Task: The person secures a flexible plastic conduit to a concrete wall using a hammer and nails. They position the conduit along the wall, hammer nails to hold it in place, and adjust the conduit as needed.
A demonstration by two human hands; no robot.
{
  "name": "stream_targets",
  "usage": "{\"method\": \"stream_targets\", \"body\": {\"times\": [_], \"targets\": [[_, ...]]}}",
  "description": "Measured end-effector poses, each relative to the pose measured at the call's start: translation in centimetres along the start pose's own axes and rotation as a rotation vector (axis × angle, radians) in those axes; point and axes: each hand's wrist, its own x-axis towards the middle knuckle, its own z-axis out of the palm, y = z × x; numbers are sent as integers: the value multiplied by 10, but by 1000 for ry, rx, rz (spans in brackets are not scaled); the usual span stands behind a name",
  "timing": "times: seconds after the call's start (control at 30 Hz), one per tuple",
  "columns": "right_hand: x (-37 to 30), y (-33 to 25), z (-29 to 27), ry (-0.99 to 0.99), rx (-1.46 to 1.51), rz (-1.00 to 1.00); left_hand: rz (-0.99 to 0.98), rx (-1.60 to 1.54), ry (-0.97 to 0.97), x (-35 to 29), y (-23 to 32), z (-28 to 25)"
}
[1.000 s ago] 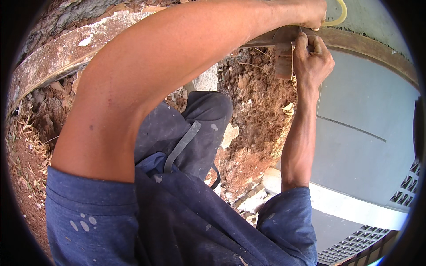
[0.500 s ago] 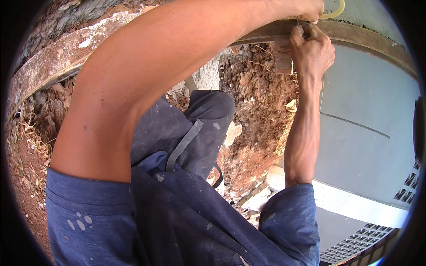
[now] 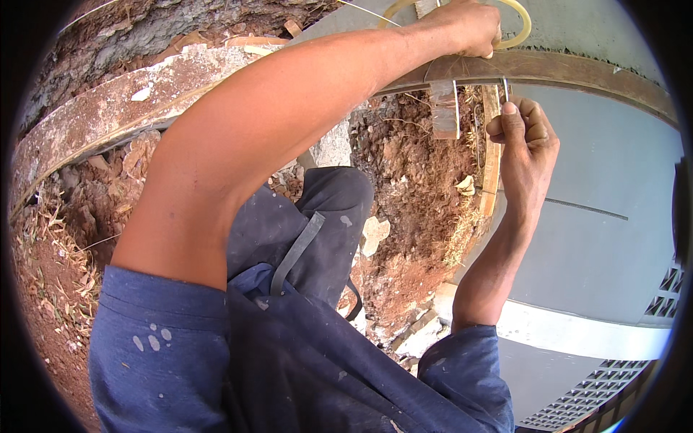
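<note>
I see one thin metal rod (image 3: 505, 90), up near the top and right of the middle. It stands nearly straight up and down, with its upper end at the low edge of one long brown board (image 3: 577, 74). I can't tell if it touches the board or just sits in front of it. One right hand (image 3: 530, 133) grips the rod, with the thumb and finger pinched on it and the other fingers curled in.

One left hand (image 3: 469, 30) is just above the board, with its fingers bent down toward it. I can't tell if those fingers squeeze anything. One yellow tube (image 3: 525, 29) curves out beside this hand, and more of it shows on the other side.

Below the board are two bits of wood: one short block (image 3: 445, 112) and one long, thin strip (image 3: 491, 162). On the right is one grey wall (image 3: 585, 159), with one dark slit (image 3: 586, 209), one white band (image 3: 577, 330) and two patches of holes.

Two knobbly red dirt areas show, one on each side of the person's dark pants (image 3: 328, 206). There are two blue sleeves (image 3: 159, 317), and one grey strap (image 3: 297, 252) lies over the pants.
</note>
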Motion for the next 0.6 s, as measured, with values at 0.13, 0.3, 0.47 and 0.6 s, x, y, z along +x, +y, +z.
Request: {"method": "stream_targets", "body": {"times": [0.13,0.3,0.47,0.6], "targets": [[28,2,-21,179,156,-109,6,100,-57,4,6,6],[43,-7,-29,220,232,-169,-40,73,-100,-8,16,-10],[36,4,-14,223,381,-90,-21,75,-130,-6,16,-14],[29,27,-4,322,519,-35,-41,-3,-100,-6,9,-9]]}}
